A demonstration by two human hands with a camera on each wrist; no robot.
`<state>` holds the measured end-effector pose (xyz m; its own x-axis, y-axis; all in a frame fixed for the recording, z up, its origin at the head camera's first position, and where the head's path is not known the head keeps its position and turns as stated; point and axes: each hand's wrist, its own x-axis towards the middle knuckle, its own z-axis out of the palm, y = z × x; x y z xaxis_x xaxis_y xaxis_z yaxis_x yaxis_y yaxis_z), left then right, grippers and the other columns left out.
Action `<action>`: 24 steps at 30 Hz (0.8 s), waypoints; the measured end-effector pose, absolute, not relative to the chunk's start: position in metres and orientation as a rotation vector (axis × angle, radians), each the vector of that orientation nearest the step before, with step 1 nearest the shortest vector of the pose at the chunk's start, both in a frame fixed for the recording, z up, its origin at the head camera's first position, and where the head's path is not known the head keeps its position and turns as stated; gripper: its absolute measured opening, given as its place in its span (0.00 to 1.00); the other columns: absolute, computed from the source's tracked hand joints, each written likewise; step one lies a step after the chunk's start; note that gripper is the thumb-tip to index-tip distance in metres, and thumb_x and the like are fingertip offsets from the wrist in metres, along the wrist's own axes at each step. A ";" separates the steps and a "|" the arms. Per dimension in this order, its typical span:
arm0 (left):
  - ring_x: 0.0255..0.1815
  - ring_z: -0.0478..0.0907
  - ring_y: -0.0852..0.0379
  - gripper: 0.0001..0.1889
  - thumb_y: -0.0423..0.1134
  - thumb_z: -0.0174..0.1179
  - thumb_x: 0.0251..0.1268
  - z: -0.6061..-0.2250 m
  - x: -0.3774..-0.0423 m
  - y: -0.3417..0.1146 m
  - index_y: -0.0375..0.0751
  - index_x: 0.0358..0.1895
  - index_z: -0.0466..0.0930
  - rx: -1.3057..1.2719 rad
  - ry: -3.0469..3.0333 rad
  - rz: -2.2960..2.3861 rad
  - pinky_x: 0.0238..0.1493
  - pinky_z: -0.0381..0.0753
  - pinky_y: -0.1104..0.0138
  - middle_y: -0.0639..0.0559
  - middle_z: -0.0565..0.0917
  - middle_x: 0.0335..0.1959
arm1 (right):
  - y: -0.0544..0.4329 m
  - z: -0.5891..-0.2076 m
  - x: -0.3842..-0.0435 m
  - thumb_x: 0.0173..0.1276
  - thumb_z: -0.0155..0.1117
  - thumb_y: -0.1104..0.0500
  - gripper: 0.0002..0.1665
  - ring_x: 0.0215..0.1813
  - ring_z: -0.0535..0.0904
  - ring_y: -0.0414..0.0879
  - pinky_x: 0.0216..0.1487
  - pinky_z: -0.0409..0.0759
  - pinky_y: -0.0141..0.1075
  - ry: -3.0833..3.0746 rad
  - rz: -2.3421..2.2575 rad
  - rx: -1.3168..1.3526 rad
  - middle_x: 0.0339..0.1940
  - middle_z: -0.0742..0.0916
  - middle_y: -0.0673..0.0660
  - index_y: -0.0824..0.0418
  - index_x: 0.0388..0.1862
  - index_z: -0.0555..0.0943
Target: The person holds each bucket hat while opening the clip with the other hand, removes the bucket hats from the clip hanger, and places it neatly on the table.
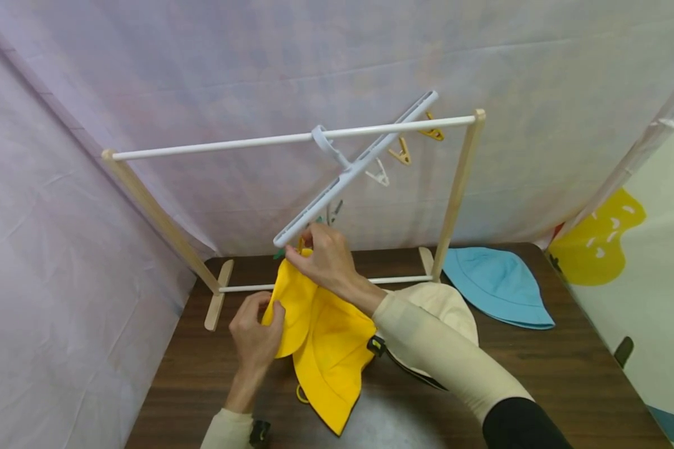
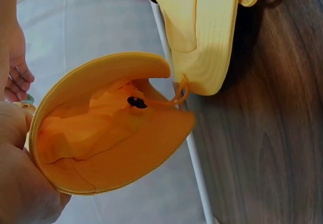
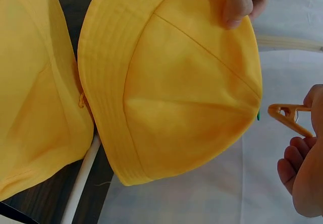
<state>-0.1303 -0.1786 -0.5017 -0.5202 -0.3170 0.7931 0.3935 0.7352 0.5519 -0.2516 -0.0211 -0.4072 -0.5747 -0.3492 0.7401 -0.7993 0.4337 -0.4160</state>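
Note:
My left hand [image 1: 256,330] grips the edge of a yellow bucket hat [image 1: 293,299], held up below the low end of a pale grey clip hanger [image 1: 352,171]. In the left wrist view the hat's hollow inside faces the camera, with a cord and a dark toggle in it. My right hand [image 1: 328,259] is at that hanger end, pinching an orange clip [image 3: 275,111] by its handles. The clip's tip stands a little apart from the hat's crown in the right wrist view. A second yellow hat [image 1: 337,362] lies just right of the held one.
The hanger hooks over the white top rail [image 1: 224,145] of a wooden-legged rack. More clips dangle from it, including a white clip [image 1: 379,173] and a tan clip [image 1: 402,153]. A cream hat [image 1: 444,305] and a blue hat [image 1: 497,287] lie on the dark wooden table [image 1: 539,380].

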 end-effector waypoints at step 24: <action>0.33 0.90 0.42 0.04 0.26 0.71 0.61 -0.493 -0.120 -0.197 0.29 0.38 0.92 0.010 -1.916 -0.875 0.46 0.79 0.83 0.37 0.94 0.38 | -0.024 -0.402 -0.247 0.72 0.81 0.50 0.20 0.30 0.84 0.52 0.31 0.86 0.40 -2.120 0.947 0.906 0.34 0.89 0.60 0.64 0.40 0.83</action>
